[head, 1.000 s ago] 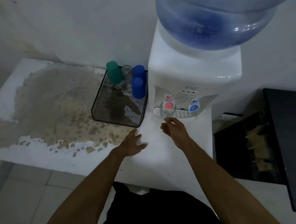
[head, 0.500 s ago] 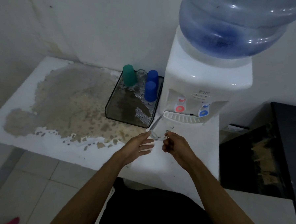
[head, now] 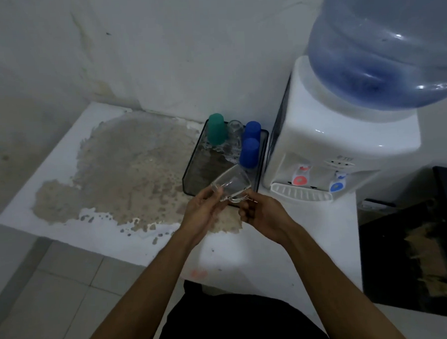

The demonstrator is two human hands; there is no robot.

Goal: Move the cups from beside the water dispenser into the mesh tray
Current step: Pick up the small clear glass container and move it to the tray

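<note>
A clear glass cup (head: 232, 184) with a handle is tilted on its side above the near edge of the black mesh tray (head: 192, 181). My right hand (head: 262, 214) pinches its handle. My left hand (head: 202, 213) steadies its rim from the left. Inside the tray, at the back, stand a green cup (head: 216, 128), a clear glass (head: 235, 132) and two blue cups (head: 251, 130) (head: 248, 152), all upside down. The white water dispenser (head: 327, 143) stands right of the tray.
The counter (head: 112, 234) is white with a large worn brown patch left of the tray. A blue water bottle (head: 386, 39) tops the dispenser. A dark cabinet (head: 415, 250) stands at the right. The wall is close behind.
The glass cup was taken from under the dispenser taps. Both hands now hold it and have raised it left toward the tray's near edge.
</note>
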